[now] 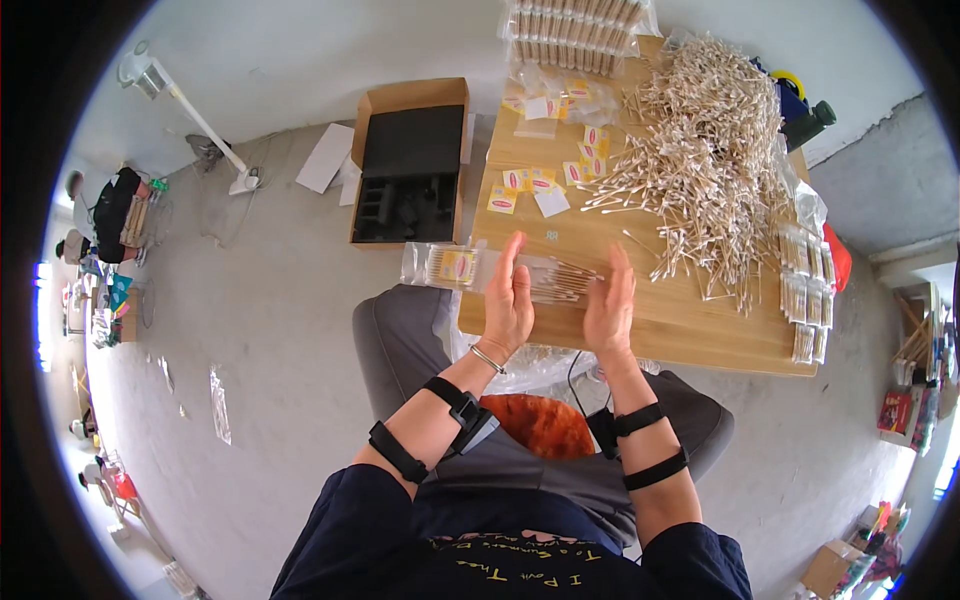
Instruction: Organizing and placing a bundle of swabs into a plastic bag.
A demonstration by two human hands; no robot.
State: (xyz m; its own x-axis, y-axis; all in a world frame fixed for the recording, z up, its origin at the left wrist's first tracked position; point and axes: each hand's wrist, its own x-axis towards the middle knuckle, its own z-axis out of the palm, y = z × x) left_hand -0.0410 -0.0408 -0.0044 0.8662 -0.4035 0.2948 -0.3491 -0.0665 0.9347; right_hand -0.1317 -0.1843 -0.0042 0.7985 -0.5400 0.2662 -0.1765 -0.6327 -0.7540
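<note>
Left grip (509,305) and right grip (609,308) flank swabs (567,282), contact unclear.

A single head view is recorded from the left one of two fisheye cameras worn side by side on the head, aimed steeply downward and forward over the shirt (540,565), with both forearms (665,505) brought in from below. The left hand (508,305) and right hand (609,305) are viewed from above at close range, near mid-view, with the table (690,345) framed ahead and to the right. A very wide field is covered, floor (280,330) at left and wall (300,60) at top, straight edges being bent toward the dark rim.
</note>
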